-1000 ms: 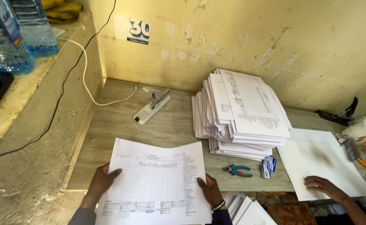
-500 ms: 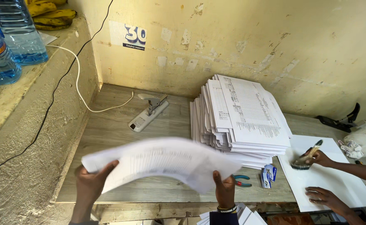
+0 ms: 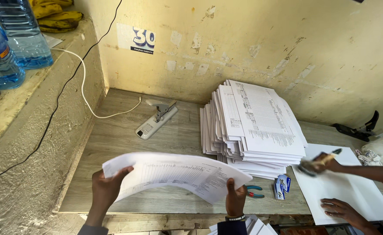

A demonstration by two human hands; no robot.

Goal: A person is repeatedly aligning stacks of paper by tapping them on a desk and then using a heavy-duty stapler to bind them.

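Together, the left hand (image 3: 105,189) and right hand (image 3: 235,199) each close a grip on an end of a sheaf (image 3: 174,174) of printed sheets, lifted flat above the tabletop (image 3: 113,143). Behind sit a stapler (image 3: 156,119) and paper stack (image 3: 254,126); at right, a co-worker's hand (image 3: 324,162) brushes a white sheet (image 3: 346,187).

A stained, yellowish plaster wall (image 3: 252,48) with flaking patches rises behind a worn grey wooden tabletop (image 3: 113,143). To one side runs a rough concrete ledge (image 3: 30,130), its top holding blue-tinted plastic water bottles (image 3: 21,35) and bananas (image 3: 56,15). A white cable (image 3: 84,98) and a black cable (image 3: 56,113) trail down from it. Even daylight falls over everything.
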